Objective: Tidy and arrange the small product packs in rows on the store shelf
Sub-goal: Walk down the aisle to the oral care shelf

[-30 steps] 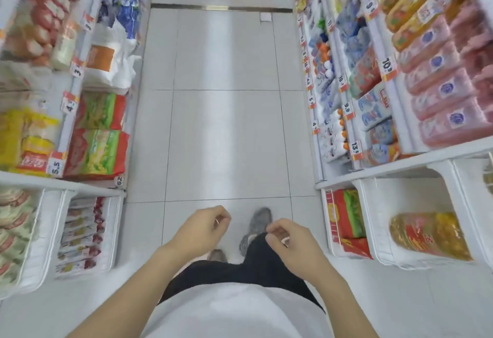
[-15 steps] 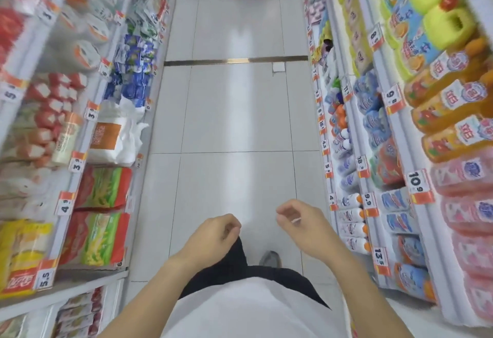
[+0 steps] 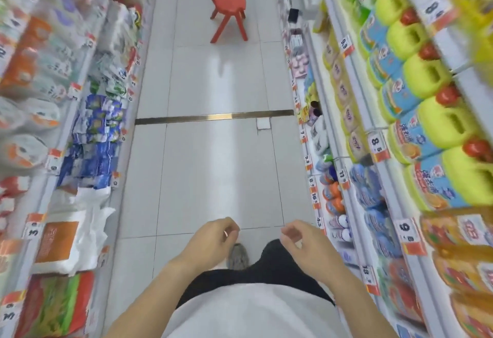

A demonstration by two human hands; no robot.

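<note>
I stand in a store aisle with shelves on both sides. My left hand (image 3: pixel 210 241) and my right hand (image 3: pixel 304 244) hang in front of my waist with fingers loosely curled, holding nothing. A ring shows on my left hand. Small blue and white product packs (image 3: pixel 93 137) lie jumbled on the left shelf, well ahead of my hands. Red and green packs (image 3: pixel 53 305) sit on the lower left shelf beside me. Neither hand touches any shelf or pack.
A red plastic chair (image 3: pixel 229 4) stands in the aisle far ahead. A metal floor strip (image 3: pixel 213 117) crosses the white tiles. Green jugs (image 3: pixel 426 76) and orange bottles (image 3: pixel 458 257) fill the right shelves. A white bag (image 3: pixel 77 231) bulges out at the left.
The view has tilted up and moved forward along the aisle; the red chair has come fully into view. Both hands stay loosely curled and have drifted slightly apart.
</note>
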